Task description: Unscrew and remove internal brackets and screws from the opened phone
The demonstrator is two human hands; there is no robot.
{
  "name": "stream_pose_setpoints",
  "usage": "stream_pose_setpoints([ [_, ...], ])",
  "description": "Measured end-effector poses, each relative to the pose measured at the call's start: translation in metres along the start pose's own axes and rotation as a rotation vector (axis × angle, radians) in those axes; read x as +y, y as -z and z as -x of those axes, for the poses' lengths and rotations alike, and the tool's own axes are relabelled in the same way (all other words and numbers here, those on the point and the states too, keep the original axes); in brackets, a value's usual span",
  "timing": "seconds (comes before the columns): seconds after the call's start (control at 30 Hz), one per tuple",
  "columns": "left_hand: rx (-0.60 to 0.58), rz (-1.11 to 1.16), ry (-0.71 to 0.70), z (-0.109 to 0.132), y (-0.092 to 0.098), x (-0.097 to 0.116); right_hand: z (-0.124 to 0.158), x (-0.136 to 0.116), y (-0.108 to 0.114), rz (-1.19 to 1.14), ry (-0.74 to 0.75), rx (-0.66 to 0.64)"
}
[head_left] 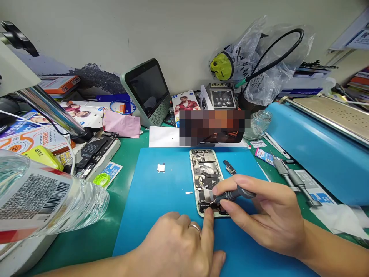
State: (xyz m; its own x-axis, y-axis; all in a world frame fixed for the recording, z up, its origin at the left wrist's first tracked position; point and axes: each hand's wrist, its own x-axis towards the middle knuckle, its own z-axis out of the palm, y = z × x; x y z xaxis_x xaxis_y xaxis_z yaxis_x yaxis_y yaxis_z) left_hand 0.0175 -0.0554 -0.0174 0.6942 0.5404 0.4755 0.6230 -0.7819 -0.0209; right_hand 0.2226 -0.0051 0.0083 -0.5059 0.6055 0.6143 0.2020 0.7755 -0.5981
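An opened smartphone (206, 173) lies on a blue mat with its inner parts exposed. My right hand (268, 215) pinches a dark precision screwdriver (235, 194) between thumb and fingers. The screwdriver is tilted, its tip down at the lower part of the phone. With its index finger stretched out, my left hand (181, 242) touches the phone's bottom end; its other fingers are partly curled, holding nothing. A small silver metal plate (161, 168) and a tiny bracket (188, 192) lie left of the phone. A small dark component (229, 167) lies to its right.
A clear bottle (52, 196) looms at the near left, beside another opened phone (96, 150). Behind the blue mat (144, 215) stand a smart display (147, 92) and a glass jar (259, 123). Screwdrivers (291, 179) and a blue machine (314, 150) are at the right.
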Motion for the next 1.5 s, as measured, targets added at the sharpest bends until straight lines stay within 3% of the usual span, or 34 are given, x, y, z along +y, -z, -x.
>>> stream_pose_setpoints([
  [0.67, -0.055, 0.021, -0.007, 0.0026, 0.0040, 0.0016, 0.0032, 0.0019, 0.0008, -0.007, 0.018, 0.021],
  [1.5, 0.023, 0.011, -0.017, -0.0017, 0.0001, -0.0001, 0.0038, -0.0006, 0.0004, 0.018, 0.040, -0.005],
])
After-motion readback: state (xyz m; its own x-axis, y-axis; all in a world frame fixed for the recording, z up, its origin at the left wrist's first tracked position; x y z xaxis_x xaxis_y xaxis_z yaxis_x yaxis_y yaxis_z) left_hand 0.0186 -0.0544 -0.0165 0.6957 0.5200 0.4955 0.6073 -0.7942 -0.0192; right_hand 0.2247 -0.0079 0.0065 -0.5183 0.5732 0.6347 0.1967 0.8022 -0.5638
